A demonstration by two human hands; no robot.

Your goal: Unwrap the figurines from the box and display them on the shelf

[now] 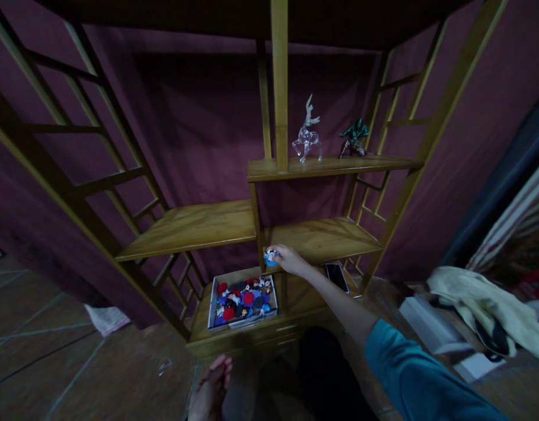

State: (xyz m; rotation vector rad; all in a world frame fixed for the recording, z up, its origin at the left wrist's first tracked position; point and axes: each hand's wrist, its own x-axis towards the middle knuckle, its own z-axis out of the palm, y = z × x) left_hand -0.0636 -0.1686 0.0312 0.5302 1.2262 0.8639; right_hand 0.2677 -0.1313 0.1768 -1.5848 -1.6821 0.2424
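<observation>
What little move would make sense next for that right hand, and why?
Perhaps ease the figure farther back over the shelf before letting go: the right hand holds it near the shelf's front left corner, where it could fall if released, and more shelf stretches behind.

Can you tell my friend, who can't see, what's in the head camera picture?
A right hand holds a small blue toy at wooden shelves, near a box of toys. The left hand is open; a clear deer stands higher up.
</observation>
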